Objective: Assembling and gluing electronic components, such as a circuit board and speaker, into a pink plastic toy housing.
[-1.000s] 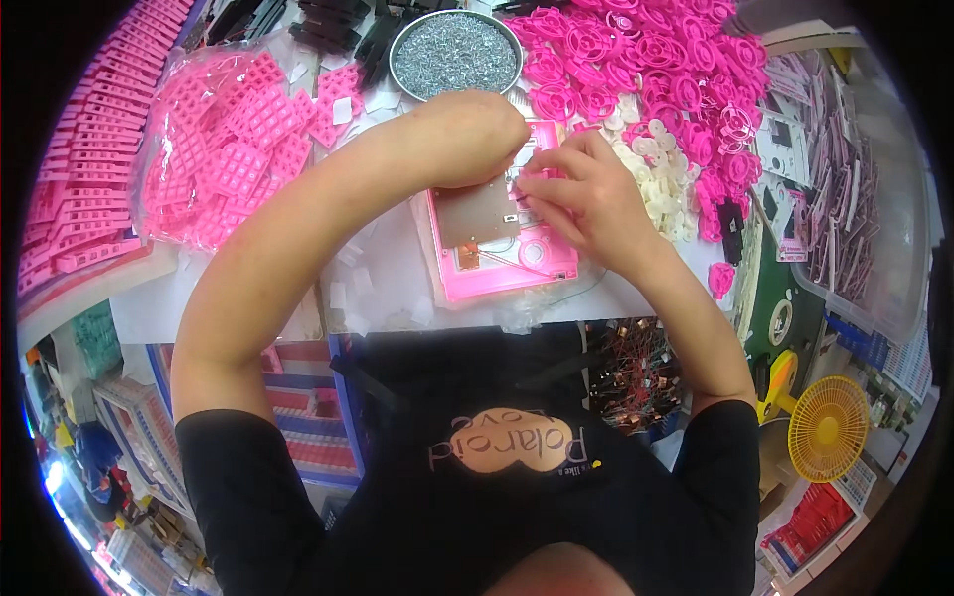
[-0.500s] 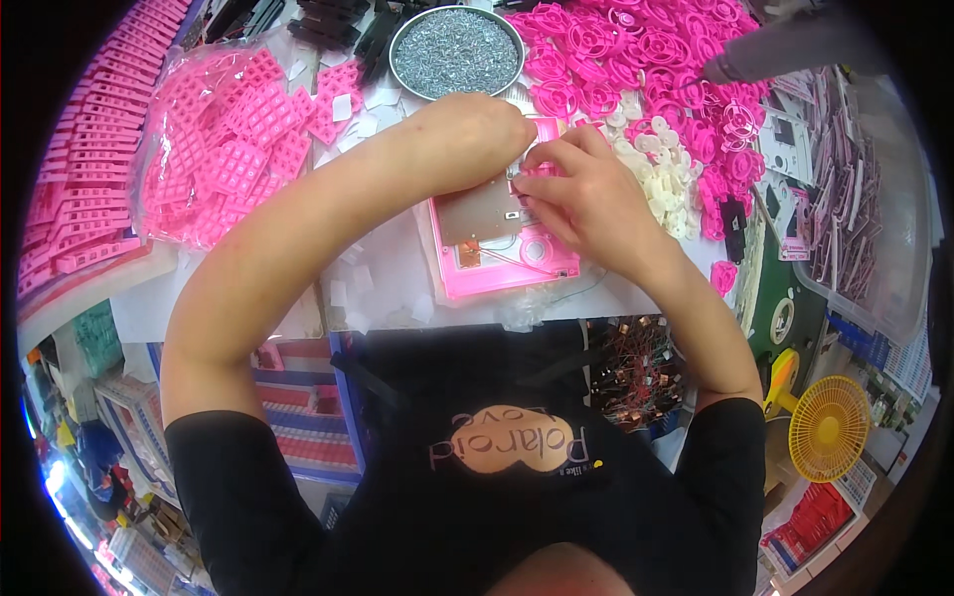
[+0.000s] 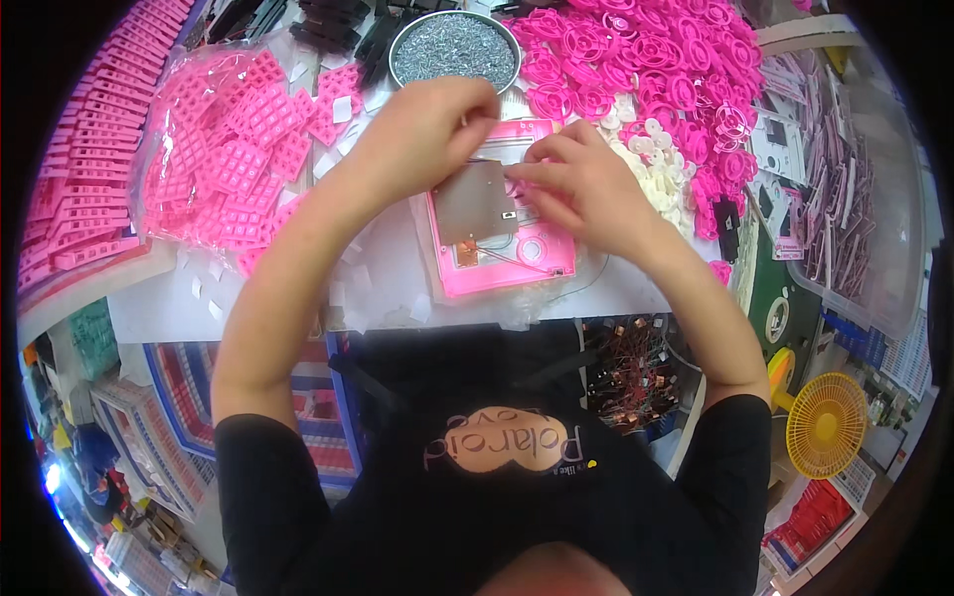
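The right hand (image 3: 591, 189) is bent over the right side of the pink casing (image 3: 472, 285), thumb and forefinger drawn close together at the edge of the grey plate (image 3: 469, 204); whether anything small is pinched there cannot be told. The left hand (image 3: 432, 129) is curled loosely above the casing's upper left corner, overlapping the lower rim of the dish in view, its fingertips partly hidden, so its grip cannot be told either. The casing lies between the hands on the white table (image 3: 393, 288), the plate inside it toward the left, with a copper-coloured piece (image 3: 466, 253) just below the plate and thin wires (image 3: 517, 260) running to the lower right. Beyond the left hand stands the round dish (image 3: 520, 50) of screws (image 3: 452, 48). White parts (image 3: 661, 169) lie just past the right hand, with a heap of pink rings (image 3: 686, 60) behind them. To the left, a clear bag (image 3: 154, 179) holds pink keypads (image 3: 243, 169), and black parts (image 3: 333, 22) lie at the far edge. Farther out are stacked pink parts (image 3: 75, 159) at far left, a clear bin (image 3: 909, 268) at far right and a yellow fan (image 3: 826, 425) below it.
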`<move>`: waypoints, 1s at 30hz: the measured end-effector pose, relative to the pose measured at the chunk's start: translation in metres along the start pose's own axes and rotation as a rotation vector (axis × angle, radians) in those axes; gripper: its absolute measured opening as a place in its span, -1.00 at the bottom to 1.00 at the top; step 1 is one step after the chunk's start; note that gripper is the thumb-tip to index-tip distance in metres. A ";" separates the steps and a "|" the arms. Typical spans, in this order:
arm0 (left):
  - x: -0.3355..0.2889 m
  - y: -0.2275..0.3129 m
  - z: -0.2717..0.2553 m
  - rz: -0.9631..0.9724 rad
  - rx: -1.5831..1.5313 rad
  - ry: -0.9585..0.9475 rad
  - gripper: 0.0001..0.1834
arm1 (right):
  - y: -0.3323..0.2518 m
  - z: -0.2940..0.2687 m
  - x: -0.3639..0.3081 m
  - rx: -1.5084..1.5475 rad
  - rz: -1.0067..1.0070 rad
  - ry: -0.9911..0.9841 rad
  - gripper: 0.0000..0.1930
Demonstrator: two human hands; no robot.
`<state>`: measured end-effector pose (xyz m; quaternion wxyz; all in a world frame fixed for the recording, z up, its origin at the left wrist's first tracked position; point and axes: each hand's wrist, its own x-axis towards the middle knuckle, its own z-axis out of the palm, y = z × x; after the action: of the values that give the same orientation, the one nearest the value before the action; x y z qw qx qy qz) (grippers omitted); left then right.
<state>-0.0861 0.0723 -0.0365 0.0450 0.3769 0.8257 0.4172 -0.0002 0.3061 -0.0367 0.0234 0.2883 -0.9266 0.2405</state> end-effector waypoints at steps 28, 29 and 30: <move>-0.033 0.020 0.030 -0.246 -0.320 0.210 -0.87 | -0.009 -0.006 0.021 0.261 0.252 0.092 -0.82; -0.032 0.018 0.030 -0.231 -0.300 0.184 -0.87 | -0.005 -0.006 0.018 0.118 0.164 0.134 -0.85; -0.032 0.017 0.030 -0.216 -0.279 0.159 -0.87 | -0.003 -0.004 0.013 0.079 0.109 0.125 -0.86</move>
<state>-0.0415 0.0769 -0.0514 0.0758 0.2420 0.7964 0.5491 -0.0097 0.2995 -0.0292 0.0566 0.2227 -0.9274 0.2952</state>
